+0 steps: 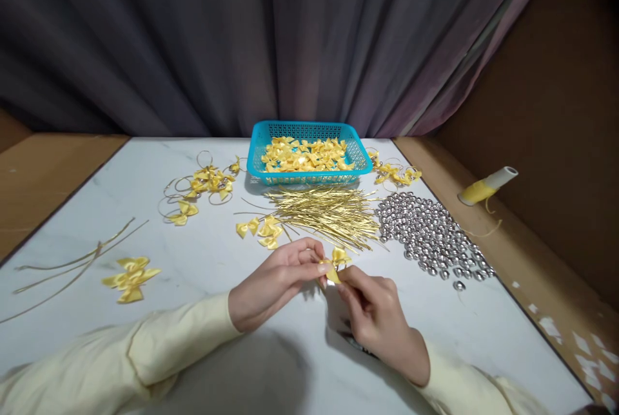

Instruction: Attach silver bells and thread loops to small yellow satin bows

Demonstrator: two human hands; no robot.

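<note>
My left hand (283, 276) pinches a yellow satin ribbon bow (332, 274) between thumb and fingers, low over the middle of the table. From the other side my right hand (374, 308) is closed on the same bow, fingertips together. Just behind it shows a second yellow loop of ribbon (340, 255); whether it is joined to the held bow I cannot tell. Beneath my right hand lies a dark object (360, 345), mostly hidden. Close beyond my fingers is a heap of gold twist ties (333, 215), with a few loose yellow bows (268, 229) at its left.
A blue plastic basket (309, 178) full of yellow bows stands at the back. Silver beads (435, 234) spread on the right. Bows with wire rings (207, 183) lie left, loose ties (72, 267) and bows (130, 278) nearer. A thread-wound tube (488, 185) is beyond the right edge.
</note>
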